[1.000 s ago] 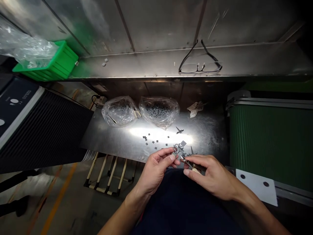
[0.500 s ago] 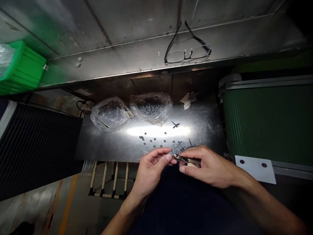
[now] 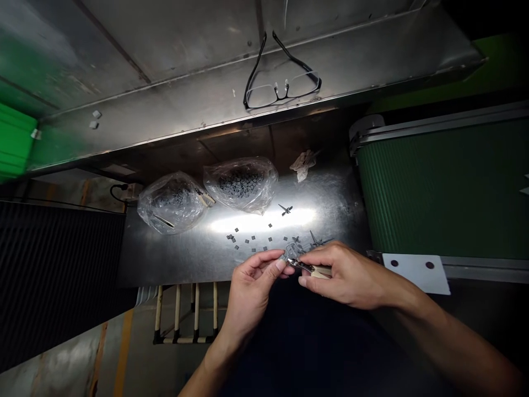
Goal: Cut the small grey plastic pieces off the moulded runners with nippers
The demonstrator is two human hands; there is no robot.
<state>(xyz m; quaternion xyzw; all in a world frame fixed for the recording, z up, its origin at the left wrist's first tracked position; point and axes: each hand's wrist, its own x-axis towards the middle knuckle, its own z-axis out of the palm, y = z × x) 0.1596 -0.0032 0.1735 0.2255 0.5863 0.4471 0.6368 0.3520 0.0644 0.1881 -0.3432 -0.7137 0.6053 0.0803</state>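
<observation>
My left hand [image 3: 257, 278] pinches a small grey part near the table's front edge; most of that part is hidden by the fingers. Cream-handled cutting pliers [image 3: 318, 271] are gripped in my right hand [image 3: 345, 275], their jaws against the part at my left fingertips. Grey frame-like pieces [image 3: 316, 240] lie just beyond my hands. Several small dark squares [image 3: 253, 237] are scattered on the metal table [image 3: 177, 256]. A dark spiky piece [image 3: 286, 210] rests farther back.
Two clear plastic bags [image 3: 242, 184] with small grey pieces stand behind. Glasses [image 3: 282, 94] lie on the raised metal shelf [image 3: 182, 105]. A crumpled tissue [image 3: 303, 164] is at the back, a green ribbed belt [image 3: 438, 193] on the right, a green bin [image 3: 15, 140] far left.
The camera view has shifted, so the glasses, bags and belt appear farther left. Both hands stay together in nearly the same pose, with the pliers still at the small part.
</observation>
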